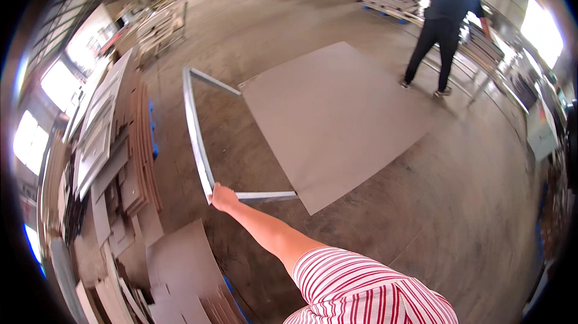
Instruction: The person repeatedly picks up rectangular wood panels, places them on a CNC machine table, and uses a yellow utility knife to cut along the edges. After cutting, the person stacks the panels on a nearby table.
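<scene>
Gripping the silver angular metal frame [198,137], the left hand [224,197] curls round its corner; level handling should spare the flat brown sheet [343,119]; right hand out of view, state untellable.

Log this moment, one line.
right hand; grips corner of silver angular metallic frame; frame's visible ends meet brown rectangular sheet; dark-clothed person beyond, back turned
</scene>
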Demonstrator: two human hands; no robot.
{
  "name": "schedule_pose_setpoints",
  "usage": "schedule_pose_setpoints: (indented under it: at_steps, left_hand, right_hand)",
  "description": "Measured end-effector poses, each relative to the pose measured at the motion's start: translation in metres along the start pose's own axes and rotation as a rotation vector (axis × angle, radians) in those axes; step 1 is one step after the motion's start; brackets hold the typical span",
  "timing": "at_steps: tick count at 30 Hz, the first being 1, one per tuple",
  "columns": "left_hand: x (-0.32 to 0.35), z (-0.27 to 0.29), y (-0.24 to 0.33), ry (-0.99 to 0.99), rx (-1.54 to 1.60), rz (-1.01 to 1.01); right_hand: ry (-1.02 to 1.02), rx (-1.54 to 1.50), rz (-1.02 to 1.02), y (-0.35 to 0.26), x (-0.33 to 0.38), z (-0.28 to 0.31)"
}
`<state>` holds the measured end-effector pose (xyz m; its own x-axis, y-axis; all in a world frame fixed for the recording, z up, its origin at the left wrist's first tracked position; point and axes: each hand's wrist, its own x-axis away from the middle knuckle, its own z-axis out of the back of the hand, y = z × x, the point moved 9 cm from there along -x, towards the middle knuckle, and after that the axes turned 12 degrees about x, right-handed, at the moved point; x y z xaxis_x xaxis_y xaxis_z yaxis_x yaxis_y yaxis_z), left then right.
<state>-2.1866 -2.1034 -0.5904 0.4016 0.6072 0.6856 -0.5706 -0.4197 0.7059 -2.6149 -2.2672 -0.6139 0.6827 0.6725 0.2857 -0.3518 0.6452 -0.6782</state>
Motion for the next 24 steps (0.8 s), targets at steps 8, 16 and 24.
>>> schedule_pose_setpoints:
  at_steps: [8,16,24]
  left_hand:
    - [-0.146,0.026,0.034,-0.357,-0.267,-0.232]
    - [-0.241,0.064,-0.03,-0.519,-0.386,-0.193]
    - [-0.246,0.208,-0.179,-0.482,-0.12,0.022]
  right_hand:
    - [0.057,0.111,0.039,0.019,0.075,-0.036]
    - [0.019,0.339,-0.145,0.072,0.209,-0.048]
    - [-0.194,0.488,-0.128,0.056,0.312,-0.068]
